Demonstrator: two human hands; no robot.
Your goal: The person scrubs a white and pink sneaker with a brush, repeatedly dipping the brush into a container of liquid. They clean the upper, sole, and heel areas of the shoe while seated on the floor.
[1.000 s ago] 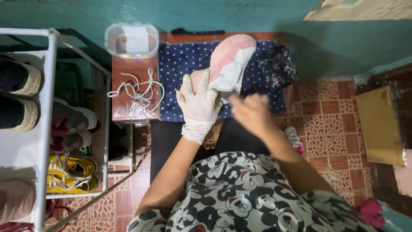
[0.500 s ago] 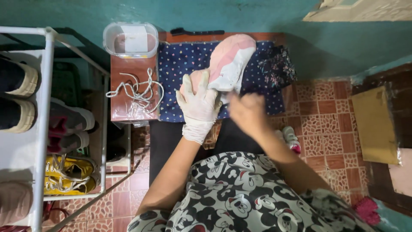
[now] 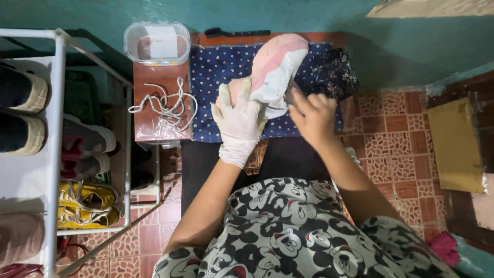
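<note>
On the dotted navy cloth (image 3: 226, 67), gloved left hand (image 3: 239, 121) grips the pink-and-white fabric sneaker (image 3: 272, 72); bare right hand (image 3: 313, 114), loosely curled, touches its side, best kept steady.

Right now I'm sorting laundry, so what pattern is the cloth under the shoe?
Dark blue cloth with small pale dots, clearest in the head view.

Gloved left hand (image 3: 239, 119) grips a pink-and-white shoe (image 3: 272, 72) — bare right hand (image 3: 312, 115) touches its side.
</note>
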